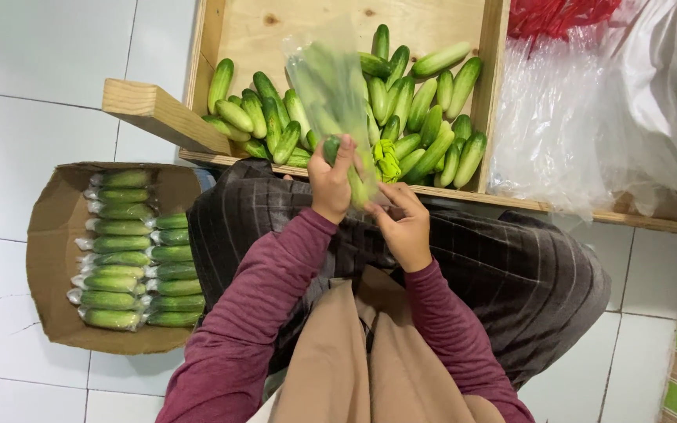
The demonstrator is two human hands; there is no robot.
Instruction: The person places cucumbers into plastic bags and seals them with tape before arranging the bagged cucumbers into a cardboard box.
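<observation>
Left hand (331,186) fingers grip a cucumber (332,149) inside a clear plastic bag (331,86); right hand (405,229) fingers pinch the bag's lower edge, above lap, before wooden crate (276,31) of cucumbers. Cardboard box (45,235) of bagged cucumbers on floor, left.

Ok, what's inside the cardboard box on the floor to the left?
The cardboard box holds two rows of bagged cucumbers, each pack in clear plastic, lying crosswise and stacked side by side. Whether another layer lies beneath them, and the box bottom, cannot be seen: the top packs cover it.
</observation>
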